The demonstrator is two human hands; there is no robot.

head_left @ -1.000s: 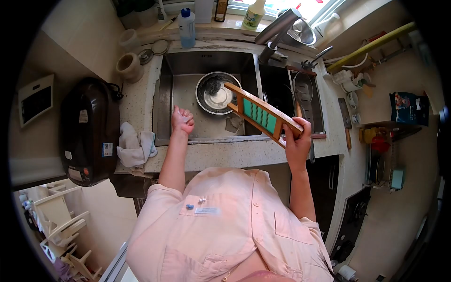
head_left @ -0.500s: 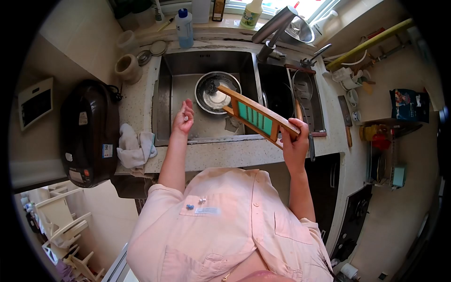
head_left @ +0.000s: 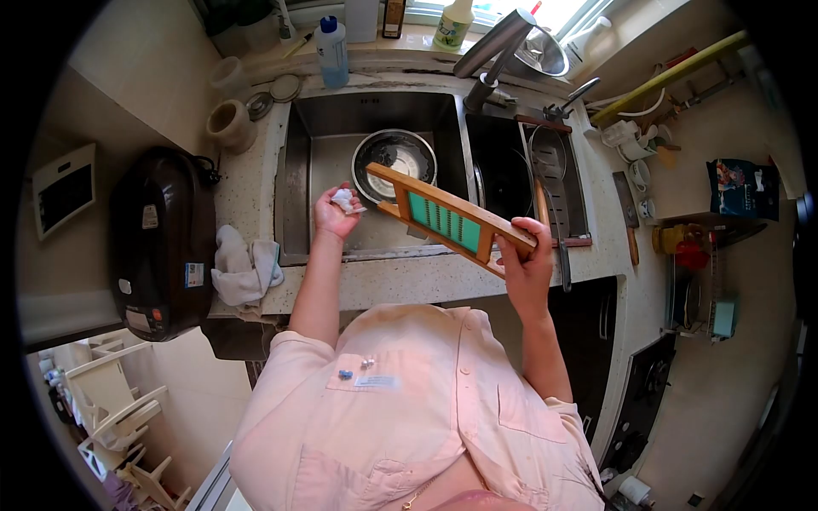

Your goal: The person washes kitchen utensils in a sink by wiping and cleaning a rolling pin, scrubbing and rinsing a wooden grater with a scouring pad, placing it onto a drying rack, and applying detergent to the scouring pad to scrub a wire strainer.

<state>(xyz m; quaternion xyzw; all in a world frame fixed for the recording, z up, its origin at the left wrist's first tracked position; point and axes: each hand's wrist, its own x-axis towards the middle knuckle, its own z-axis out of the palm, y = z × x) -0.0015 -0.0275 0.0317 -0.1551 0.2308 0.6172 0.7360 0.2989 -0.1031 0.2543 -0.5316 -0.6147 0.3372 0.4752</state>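
Observation:
My right hand [head_left: 526,255] is closed round the near end of a wooden-framed grater [head_left: 445,219] with a green toothed panel. It is held tilted over the sink's front part, its far end pointing up and left. In my left hand [head_left: 337,220], palm turned up, a crumpled white piece [head_left: 345,201], like tissue or thin cloth, sits between curled fingers. Just left of the grater's forked end, this hand is apart from it. Beyond both lies a round metal bowl [head_left: 366,177] in the steel sink [head_left: 324,162]; the grater covers part of it.
A faucet [head_left: 498,51] rises behind the sink. To the left stand a dark rice cooker [head_left: 162,247], a white cloth [head_left: 243,268] and a ceramic pot [head_left: 230,125]. A blue-capped bottle [head_left: 333,55] is at the back. On the right counter lies a cleaver [head_left: 627,209].
My left hand has turned palm up, bringing the crumpled white piece into view. The grater has shifted left, with its far end slightly nearer to me.

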